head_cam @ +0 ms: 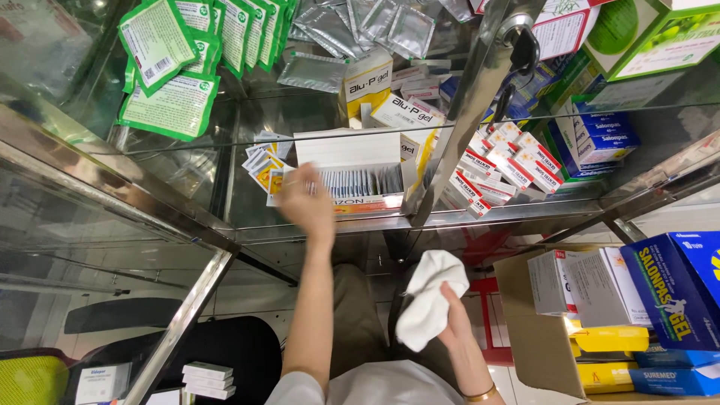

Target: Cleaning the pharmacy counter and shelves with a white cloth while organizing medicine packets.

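left hand (306, 202): your arm is stretched up to the glass shelf (247, 225); the hand is blurred, at the front left corner of the open white box (352, 169). Grip: cannot tell, fingers lost in blur; cannot tell if it touches the box or the packets beside it.
right hand (456, 319): low, near your body, grip closed around a white cloth (427, 300); the cloth bunches up above the fingers.
open white box: on the glass shelf, lid flipped back, a row of thin silvery sachets (360, 182) standing on edge inside.
small packets (262, 165): yellow-and-white, fanned loose just left of the box, next to your left hand.
green sachets (180, 67): a stack of green-edged flat packs on the upper left of the shelf area, well apart from the hand.
silver foil packs (352, 30): loose pile at top centre, behind the box.
red-and-white boxes (502, 165): small cartons heaped right of the metal post (472, 112).
cardboard carton (540, 345): lower right, holding blue, white and yellow medicine boxes, just beside your right hand.
gold bracelet (481, 393): on your right wrist.
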